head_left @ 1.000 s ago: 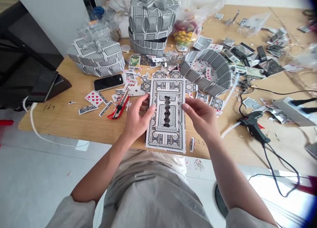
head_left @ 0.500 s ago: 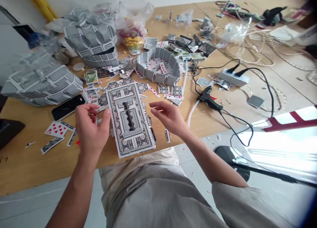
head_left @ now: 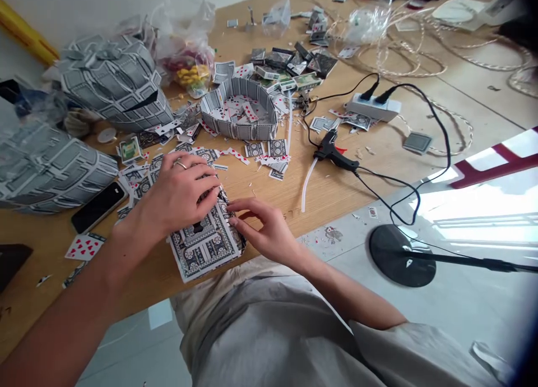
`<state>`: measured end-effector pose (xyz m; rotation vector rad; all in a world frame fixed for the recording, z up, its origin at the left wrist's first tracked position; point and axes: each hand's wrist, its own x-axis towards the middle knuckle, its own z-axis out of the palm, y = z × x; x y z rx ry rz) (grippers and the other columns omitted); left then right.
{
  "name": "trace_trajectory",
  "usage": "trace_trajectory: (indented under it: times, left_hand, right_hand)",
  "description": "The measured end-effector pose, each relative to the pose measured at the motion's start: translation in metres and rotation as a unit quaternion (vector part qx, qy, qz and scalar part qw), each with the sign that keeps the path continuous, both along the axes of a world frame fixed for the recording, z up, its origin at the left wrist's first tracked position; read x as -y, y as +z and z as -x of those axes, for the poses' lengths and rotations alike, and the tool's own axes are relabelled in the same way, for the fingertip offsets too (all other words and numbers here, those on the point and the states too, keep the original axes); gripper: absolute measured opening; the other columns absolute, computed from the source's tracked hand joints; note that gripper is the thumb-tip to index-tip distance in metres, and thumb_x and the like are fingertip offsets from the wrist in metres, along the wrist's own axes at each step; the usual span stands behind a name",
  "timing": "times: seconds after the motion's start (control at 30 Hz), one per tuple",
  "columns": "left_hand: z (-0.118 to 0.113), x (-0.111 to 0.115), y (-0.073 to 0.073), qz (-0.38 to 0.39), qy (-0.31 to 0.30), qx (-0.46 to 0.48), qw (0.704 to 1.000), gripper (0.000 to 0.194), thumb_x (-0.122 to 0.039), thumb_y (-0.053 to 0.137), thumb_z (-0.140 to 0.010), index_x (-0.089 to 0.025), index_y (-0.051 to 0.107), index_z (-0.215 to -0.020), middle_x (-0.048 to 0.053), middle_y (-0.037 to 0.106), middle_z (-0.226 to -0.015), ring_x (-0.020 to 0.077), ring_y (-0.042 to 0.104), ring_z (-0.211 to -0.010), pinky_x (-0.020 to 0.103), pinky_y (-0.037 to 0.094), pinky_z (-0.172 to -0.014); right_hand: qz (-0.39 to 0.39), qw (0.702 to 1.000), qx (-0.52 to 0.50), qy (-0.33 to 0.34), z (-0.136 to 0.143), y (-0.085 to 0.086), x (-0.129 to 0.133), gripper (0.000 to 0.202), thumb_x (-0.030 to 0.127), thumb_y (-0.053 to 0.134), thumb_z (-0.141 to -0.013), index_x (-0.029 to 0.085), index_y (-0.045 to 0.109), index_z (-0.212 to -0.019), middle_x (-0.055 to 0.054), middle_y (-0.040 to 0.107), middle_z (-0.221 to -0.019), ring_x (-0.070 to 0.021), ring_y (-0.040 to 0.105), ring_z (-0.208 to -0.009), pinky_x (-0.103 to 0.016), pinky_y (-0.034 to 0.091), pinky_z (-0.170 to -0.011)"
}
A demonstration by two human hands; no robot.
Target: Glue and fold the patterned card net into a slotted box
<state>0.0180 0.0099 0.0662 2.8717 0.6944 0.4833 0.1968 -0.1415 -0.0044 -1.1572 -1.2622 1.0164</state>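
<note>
A rectangular box covered in patterned playing-card backs lies at the table's front edge, with a dark slot in its top. My left hand, a ring on one finger, rests across the upper part of the box with its fingers spread, covering most of the slot. At the box's right edge, the thumb and fingertips of my right hand pinch the side. What lies right under the fingertips is too small to make out.
Beyond the box stands a heart-shaped card wall. A glue gun lies right, its cable running to a power strip. Left are a phone, loose cards and two woven card baskets. A lamp base stands on the floor.
My left hand has moved from beside the box onto its top. My right hand has closed in on the right edge. The view has shifted, with tabletop things appearing further left.
</note>
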Motion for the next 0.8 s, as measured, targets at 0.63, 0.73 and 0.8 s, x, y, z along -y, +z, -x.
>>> trace_trajectory:
  times: [0.63, 0.73, 0.8]
  left_hand:
    - [0.002, 0.009, 0.014, -0.038, -0.018, -0.064, 0.997, 0.022, -0.028, 0.061, -0.094, -0.027, 0.082, -0.099, 0.006, 0.082, -0.113, 0.0361, 0.066, -0.127, 0.064, 0.038, -0.116]
    - [0.000, 0.014, 0.015, -0.026, -0.040, -0.066, 0.997, 0.021, -0.029, 0.061, -0.093, -0.026, 0.082, -0.097, 0.006, 0.082, -0.114, 0.0356, 0.066, -0.128, 0.064, 0.036, -0.119]
    - [-0.001, 0.018, 0.015, -0.010, -0.056, -0.073, 0.996, 0.022, -0.030, 0.060, -0.094, -0.026, 0.082, -0.096, 0.005, 0.082, -0.112, 0.0333, 0.069, -0.124, 0.062, 0.035, -0.121]
  right_hand:
    - [-0.034, 0.998, -0.011, -0.042, 0.013, 0.000, 0.003, 0.024, 0.014, 0.068, -0.096, 0.023, 0.076, -0.117, -0.006, 0.080, -0.120, -0.0208, 0.075, -0.113, -0.037, 0.062, -0.099]
    - [-0.011, 0.998, -0.017, -0.060, 0.015, -0.004, -0.001, 0.025, 0.013, 0.069, -0.092, 0.022, 0.075, -0.115, -0.006, 0.080, -0.116, -0.0205, 0.076, -0.107, -0.038, 0.063, -0.096]
    - [0.004, 0.997, -0.015, -0.070, 0.017, -0.007, -0.003, 0.025, 0.013, 0.070, -0.090, 0.021, 0.074, -0.113, -0.005, 0.080, -0.112, -0.0202, 0.076, -0.101, -0.037, 0.064, -0.093]
